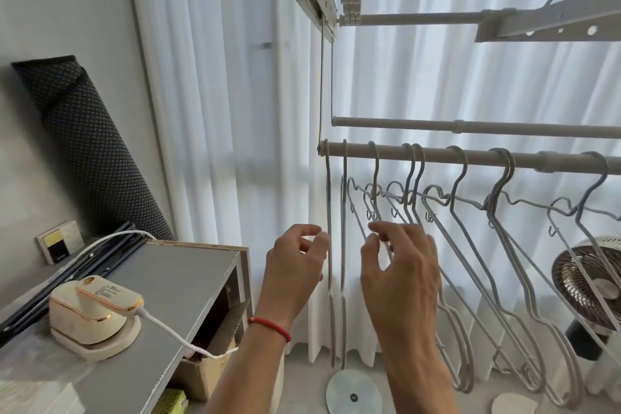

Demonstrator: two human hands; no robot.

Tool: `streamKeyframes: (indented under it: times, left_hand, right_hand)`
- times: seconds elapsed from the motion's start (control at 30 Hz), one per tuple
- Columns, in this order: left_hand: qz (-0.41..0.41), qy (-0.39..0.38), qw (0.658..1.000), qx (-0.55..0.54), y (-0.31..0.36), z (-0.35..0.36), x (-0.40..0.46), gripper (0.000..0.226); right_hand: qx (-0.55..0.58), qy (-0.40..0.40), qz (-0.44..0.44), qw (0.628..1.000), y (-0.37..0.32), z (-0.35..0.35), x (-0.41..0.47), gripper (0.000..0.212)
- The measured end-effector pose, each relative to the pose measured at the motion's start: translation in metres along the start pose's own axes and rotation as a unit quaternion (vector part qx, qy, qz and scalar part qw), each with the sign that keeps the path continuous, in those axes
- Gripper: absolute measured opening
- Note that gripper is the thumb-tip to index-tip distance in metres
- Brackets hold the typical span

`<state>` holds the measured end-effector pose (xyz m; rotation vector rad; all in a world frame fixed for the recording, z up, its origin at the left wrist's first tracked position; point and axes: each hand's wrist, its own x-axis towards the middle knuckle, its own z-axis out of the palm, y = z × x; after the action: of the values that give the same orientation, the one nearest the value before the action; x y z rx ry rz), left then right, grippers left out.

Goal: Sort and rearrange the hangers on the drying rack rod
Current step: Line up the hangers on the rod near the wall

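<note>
Hanging hangers (437, 245) along rod (437, 155)

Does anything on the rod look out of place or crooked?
Yes. The hangers on the rod are unevenly spaced and turned different ways: two at the left end hang edge-on, some hooks sit in tight pairs, and the frames farther right overlap and cross. Nothing looks broken. Both hands, left and right, are among the leftmost ones.
</note>
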<state>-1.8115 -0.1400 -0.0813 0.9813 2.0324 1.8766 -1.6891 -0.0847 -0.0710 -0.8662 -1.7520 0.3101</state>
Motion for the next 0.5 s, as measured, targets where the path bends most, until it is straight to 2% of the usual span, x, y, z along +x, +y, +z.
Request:
streamKeyframes:
  times: [0.1, 0.2, 0.33, 0.5]
  left_hand:
    - [-0.005, -0.015, 1.0, -0.016, 0.0, 0.002, 0.001, 0.026]
    - [-0.024, -0.044, 0.998, -0.042, 0.004, 0.005, 0.003, 0.03]
    - [-0.066, -0.081, 0.992, -0.076, 0.007, 0.009, 0.005, 0.044]
    - [-0.079, -0.069, 0.988, -0.116, 0.001, 0.008, 0.004, 0.055]
  right_hand:
    - [-0.025, -0.054, 0.019, 0.998, 0.009, 0.001, 0.005, 0.034]
    - [-0.034, -0.113, 0.059, 0.991, 0.01, 0.004, 0.004, 0.042]
    - [-0.057, -0.178, 0.088, 0.978, 0.011, 0.009, 0.005, 0.038]
    - [0.051, -0.209, 0.14, 0.967, 0.015, 0.018, 0.003, 0.029]
